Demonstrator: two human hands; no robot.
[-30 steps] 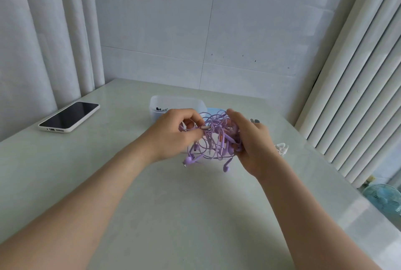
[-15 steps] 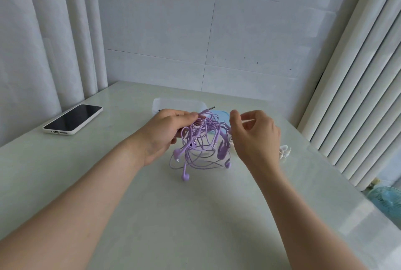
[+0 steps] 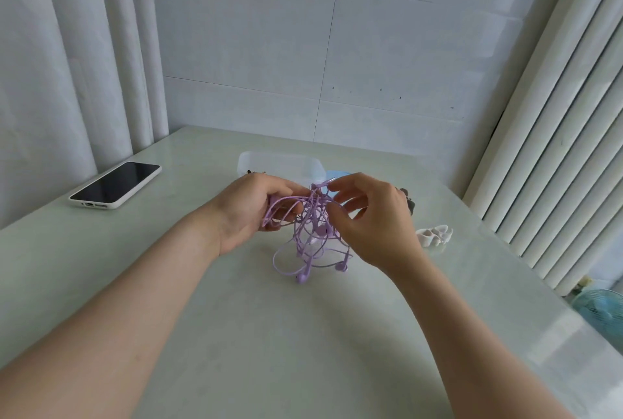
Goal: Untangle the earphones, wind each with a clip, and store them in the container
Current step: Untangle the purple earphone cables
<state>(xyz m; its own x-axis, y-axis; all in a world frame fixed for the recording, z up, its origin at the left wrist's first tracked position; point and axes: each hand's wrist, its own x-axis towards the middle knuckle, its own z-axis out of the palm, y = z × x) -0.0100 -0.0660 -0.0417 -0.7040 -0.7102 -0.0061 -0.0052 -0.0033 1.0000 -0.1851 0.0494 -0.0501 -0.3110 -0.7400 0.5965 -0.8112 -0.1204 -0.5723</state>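
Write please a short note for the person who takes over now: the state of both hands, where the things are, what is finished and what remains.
Left hand: grips several loops of the purple earphones.
Right hand: pinches a cable end at the top of the tangle, which hangs between the hands over the table.
Container: on the table behind the hands.
White clips: on the table, right of the right hand.
Done: nothing wound or stored that I can see; the earphones are one knot.
Left: separate them, wind each with a clip, put them in the container.
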